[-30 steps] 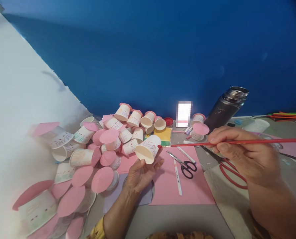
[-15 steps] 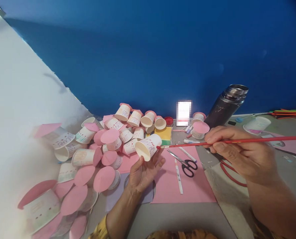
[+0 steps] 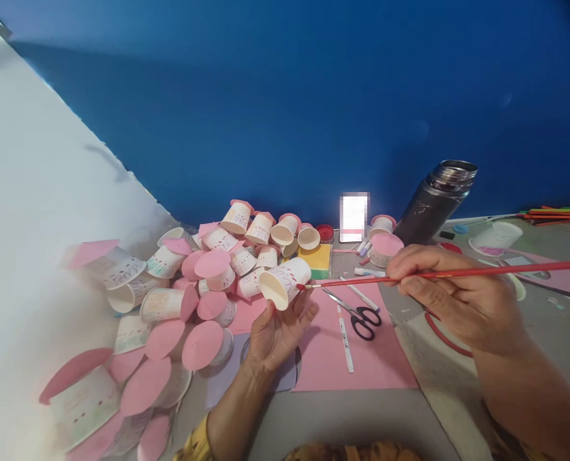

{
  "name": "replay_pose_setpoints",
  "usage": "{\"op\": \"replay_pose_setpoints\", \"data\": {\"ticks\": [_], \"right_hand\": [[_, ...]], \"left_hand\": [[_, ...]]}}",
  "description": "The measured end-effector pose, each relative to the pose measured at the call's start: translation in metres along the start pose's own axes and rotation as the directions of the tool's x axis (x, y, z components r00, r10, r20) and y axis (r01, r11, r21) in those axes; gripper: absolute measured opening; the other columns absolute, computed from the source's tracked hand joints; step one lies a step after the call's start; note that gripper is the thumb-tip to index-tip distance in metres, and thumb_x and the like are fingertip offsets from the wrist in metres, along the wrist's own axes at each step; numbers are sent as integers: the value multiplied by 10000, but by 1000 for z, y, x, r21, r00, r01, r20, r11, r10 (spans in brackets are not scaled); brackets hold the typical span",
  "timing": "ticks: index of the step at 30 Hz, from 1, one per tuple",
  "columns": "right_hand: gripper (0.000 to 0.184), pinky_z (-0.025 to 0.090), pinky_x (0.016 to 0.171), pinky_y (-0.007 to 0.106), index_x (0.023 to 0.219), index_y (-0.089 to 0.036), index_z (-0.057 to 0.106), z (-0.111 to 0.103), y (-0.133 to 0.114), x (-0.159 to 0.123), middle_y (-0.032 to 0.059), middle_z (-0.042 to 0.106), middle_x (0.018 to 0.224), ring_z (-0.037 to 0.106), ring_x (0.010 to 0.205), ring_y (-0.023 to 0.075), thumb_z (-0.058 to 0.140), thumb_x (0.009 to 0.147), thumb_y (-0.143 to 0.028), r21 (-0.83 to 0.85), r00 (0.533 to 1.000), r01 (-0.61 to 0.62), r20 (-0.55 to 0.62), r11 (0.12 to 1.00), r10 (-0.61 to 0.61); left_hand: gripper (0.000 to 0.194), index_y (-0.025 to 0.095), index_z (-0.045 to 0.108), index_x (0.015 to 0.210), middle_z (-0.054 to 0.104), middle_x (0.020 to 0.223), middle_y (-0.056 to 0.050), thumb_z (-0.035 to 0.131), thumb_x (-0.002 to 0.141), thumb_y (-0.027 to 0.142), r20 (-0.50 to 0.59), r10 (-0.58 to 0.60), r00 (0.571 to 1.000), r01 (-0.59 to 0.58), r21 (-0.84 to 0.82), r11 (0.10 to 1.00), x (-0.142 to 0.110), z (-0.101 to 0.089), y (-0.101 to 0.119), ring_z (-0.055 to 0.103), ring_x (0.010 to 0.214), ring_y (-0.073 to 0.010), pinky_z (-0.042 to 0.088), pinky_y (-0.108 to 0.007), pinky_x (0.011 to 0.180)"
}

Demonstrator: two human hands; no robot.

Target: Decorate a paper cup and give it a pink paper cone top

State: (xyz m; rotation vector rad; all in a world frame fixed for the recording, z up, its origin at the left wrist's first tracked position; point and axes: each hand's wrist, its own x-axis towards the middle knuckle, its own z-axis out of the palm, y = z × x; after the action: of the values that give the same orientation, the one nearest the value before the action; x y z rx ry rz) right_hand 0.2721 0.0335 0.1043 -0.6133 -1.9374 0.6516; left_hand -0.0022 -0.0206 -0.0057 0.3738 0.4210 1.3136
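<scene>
A white paper cup [image 3: 289, 278] with purple scribbled marks lies tilted in my left hand [image 3: 277, 336], its open mouth facing left and toward me. My thumb presses near the rim and the other fingers support it from below. My right hand [image 3: 457, 294] is closed around a long red paintbrush [image 3: 356, 280], held nearly level. The red-tipped bristles meet the cup's side near its base. Beneath the hands, scissors [image 3: 361, 320] with black handles and a white marker [image 3: 345, 342] rest on a pink paper sheet [image 3: 375, 368].
Many decorated cups with pink paper roofs [image 3: 202, 346] crowd the left side. A red paint jar [image 3: 325, 233] stands behind the held cup. At the back right are a dark open flask [image 3: 433, 205], another white cup [image 3: 498, 238] and coloured sticks [image 3: 558, 214].
The brush tip has shifted slightly left and down along the cup's side. The cup has stayed almost in place in my left hand.
</scene>
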Motion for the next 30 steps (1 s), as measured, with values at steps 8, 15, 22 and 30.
{"op": "replay_pose_setpoints", "data": {"ticks": [8,15,22,30], "right_hand": [[125,511,557,297,971,-270,700,-2,-2,-1,25,709,843,674,776,196,618,948,-179,-29,1000,-3,-5,1000,3],[182,488,486,285,1078,-233,725,6,-4,1,36,745,833,594,567,134,564,1001,-196,220,948,-34,-302,975,101],[612,610,804,406,1295,-293,626,31,11,5,85,694,1258,686,1035,268,855,746,-435,-4,946,-319,66,948,318],[801,533,990,501,1366,-279,485,74,19,-6,115,605,1353,603,1232,328,878,684,-425,-9,940,-269,215,963,265]], "left_hand": [[446,201,731,1182,643,1416,-106,655,892,532,-64,2,998,-5,-55,998,0,10,3,321,1523,-296,338,-466,1207],[561,321,608,1352,557,1516,-34,742,809,364,-26,55,998,-52,84,995,-5,10,3,321,1523,-303,390,-483,1178],[922,342,465,1474,566,1497,-64,843,650,175,-26,102,994,-94,214,972,-9,25,0,411,1467,-349,447,-517,1135],[904,247,546,1424,635,1394,-139,915,601,186,-47,32,998,-13,363,932,-6,23,-12,533,1351,-381,444,-491,1107]]}}
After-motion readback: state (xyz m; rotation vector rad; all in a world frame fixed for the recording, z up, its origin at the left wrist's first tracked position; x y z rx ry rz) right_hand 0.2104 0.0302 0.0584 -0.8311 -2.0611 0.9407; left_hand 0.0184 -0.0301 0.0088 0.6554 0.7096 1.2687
